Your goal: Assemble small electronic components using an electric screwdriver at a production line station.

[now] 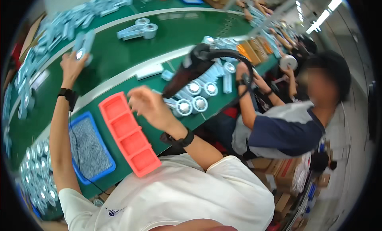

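Observation:
My left hand (73,66) reaches out over the green conveyor belt, its fingers closed on a light-blue plastic part with a long handle (84,42) and a round silvery end. Motion blurs that part, and I cannot tell whether it is one piece or two. Above the far end of a red four-compartment tray (129,131), my right hand (149,107) hovers with loosely bent fingers apart and nothing visible in them. A blue-rimmed tray (112,167) with a grey textured bottom lies between my forearms. Several round-headed light-blue parts (193,87) lie right of my right hand.
A black tool with a hose (191,66) hangs over the parts on the right. More light-blue pieces ride on the belt (139,31) and pile along its far side (71,24). Round pieces (39,167) stand at lower left. A co-worker (286,119) sits close on my right.

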